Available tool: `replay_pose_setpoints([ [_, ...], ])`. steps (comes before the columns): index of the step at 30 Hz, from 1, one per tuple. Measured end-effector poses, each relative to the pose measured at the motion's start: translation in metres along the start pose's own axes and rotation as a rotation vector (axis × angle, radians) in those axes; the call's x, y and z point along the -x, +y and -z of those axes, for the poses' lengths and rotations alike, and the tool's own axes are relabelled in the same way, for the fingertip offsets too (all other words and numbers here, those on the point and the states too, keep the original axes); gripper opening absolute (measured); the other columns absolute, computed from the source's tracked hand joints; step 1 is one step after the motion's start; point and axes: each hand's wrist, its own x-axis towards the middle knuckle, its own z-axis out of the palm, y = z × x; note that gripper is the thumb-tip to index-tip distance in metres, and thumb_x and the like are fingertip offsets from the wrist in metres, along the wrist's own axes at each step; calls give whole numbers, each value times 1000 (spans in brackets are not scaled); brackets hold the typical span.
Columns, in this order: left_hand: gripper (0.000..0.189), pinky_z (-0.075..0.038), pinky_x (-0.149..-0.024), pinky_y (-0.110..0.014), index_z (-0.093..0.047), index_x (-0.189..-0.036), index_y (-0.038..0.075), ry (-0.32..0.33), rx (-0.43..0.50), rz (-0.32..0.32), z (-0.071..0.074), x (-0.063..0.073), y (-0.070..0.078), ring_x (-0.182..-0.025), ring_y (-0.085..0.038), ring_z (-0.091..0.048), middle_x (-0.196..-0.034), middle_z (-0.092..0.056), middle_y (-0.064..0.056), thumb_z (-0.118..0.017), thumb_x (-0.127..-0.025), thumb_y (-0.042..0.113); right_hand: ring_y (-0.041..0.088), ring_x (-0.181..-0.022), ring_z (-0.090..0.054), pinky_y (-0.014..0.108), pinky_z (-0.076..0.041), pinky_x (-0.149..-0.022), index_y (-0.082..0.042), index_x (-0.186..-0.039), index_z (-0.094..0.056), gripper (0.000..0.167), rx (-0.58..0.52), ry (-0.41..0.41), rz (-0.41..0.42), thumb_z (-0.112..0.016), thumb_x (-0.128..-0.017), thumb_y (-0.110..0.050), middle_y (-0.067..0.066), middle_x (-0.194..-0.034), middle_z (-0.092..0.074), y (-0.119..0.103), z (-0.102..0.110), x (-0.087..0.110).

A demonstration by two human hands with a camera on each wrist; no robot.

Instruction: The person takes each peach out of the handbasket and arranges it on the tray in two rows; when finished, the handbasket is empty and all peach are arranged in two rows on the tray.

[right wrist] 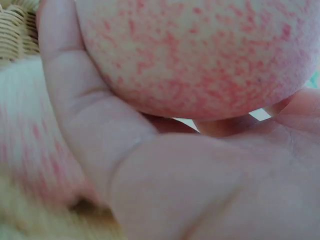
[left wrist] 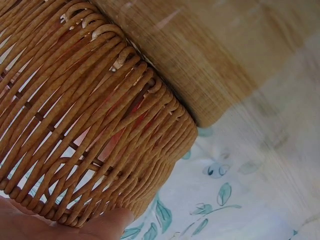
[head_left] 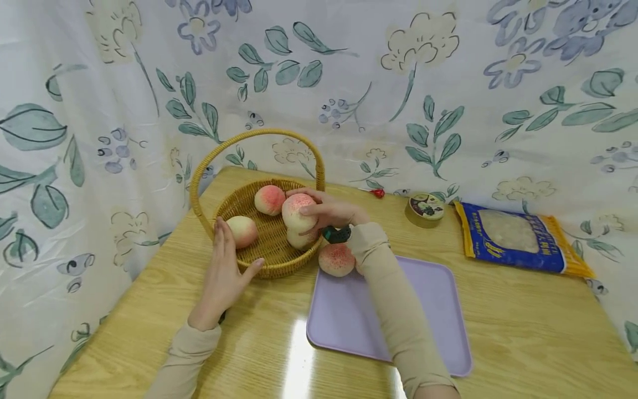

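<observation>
A wicker basket with a tall arched handle stands at the left of the table. Inside it lie a pink peach at the back, a pale peach at the left and another pale peach at the right. My right hand grips a speckled peach over the right side of the basket, just above that right peach; its fingers wrap the peach in the right wrist view. Straight fingers of my left hand rest against the basket's left rim, the thumb spread toward the near rim.
A lilac tray lies right of the basket, with a speckled peach at its far left corner and another partly behind my right sleeve. Farther right are a round tin and a blue-yellow packet. A small red item lies near the curtain.
</observation>
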Motion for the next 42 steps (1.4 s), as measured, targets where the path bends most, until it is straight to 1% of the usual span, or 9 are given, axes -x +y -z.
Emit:
replay_pose_setpoints([
  [7, 110, -13, -117, -60, 16, -152, -1, 3, 3, 16, 4, 2, -4, -149, -41, 6, -160, 16, -23, -58, -91, 54, 23, -109, -57, 57, -51, -92, -6, -153, -19, 71, -46, 58, 84, -58, -95, -16, 12, -139, -38, 4, 34, 57],
  [10, 109, -14, -117, -60, 17, -151, 0, 3, -6, 17, 5, 2, -5, -149, -41, 6, -160, 16, -23, -58, -92, 53, 22, -108, -58, 53, -54, -88, -12, -153, -23, 73, -14, 101, 82, -63, -94, -26, 9, -137, -39, 9, 50, 84],
  [14, 109, -14, -117, -61, 18, -151, 1, -2, -4, 16, 5, 3, -5, -148, -42, 6, -160, 16, -24, -58, -92, 52, 22, -109, -58, 54, -54, -87, -22, -150, -31, 64, 29, 158, 88, -61, -95, -30, 5, -136, -38, 24, 68, 119],
  [17, 108, -13, -118, -60, 18, -151, -1, 0, 1, 14, 7, 4, -5, -149, -42, 6, -159, 17, -24, -57, -93, 52, 22, -111, -57, 60, -50, -91, -29, -146, -37, 53, -8, 199, 88, -58, -97, -25, 4, -135, -37, 39, 78, 140],
  [20, 108, -12, -118, -59, 17, -151, -2, 3, 2, 14, 8, 4, -6, -149, -41, 7, -159, 18, -22, -56, -93, 52, 21, -113, -55, 58, -50, -92, -31, -143, -39, 48, -40, 233, 71, -53, -99, -19, 3, -135, -37, 56, 82, 157],
  [24, 108, -13, -117, -60, 17, -151, -2, -4, -9, 15, 9, 4, -7, -148, -42, 7, -159, 18, -22, -56, -93, 53, 16, -113, -55, 45, -56, -89, -28, -147, -35, 51, -30, 263, 31, -50, -99, -18, -1, -134, -39, 77, 83, 176],
  [32, 107, -8, -120, -55, 15, -150, -5, -8, -16, 0, 6, 2, -4, -149, -40, 8, -159, 18, -23, -55, -93, 54, 10, -114, -56, 34, -55, -87, -16, -150, -31, 55, 21, 286, -21, -48, -98, -11, -15, -134, -49, 107, 79, 197],
  [36, 107, -7, -121, -54, 15, -150, -4, -7, -16, -7, 3, 1, -2, -149, -40, 8, -159, 16, -25, -54, -93, 55, 9, -114, -54, 29, -54, -87, -7, -152, -24, 60, 64, 263, -42, -49, -97, -8, -18, -136, -46, 114, 76, 204],
  [42, 107, -4, -122, -51, 16, -150, -3, -4, -4, -26, -1, -1, 0, -149, -39, 9, -159, 17, -24, -54, -94, 55, 11, -111, -53, 30, -56, -80, -1, -150, -25, 67, 148, 237, -70, -57, -92, -9, -13, -135, -45, 113, 75, 214],
])
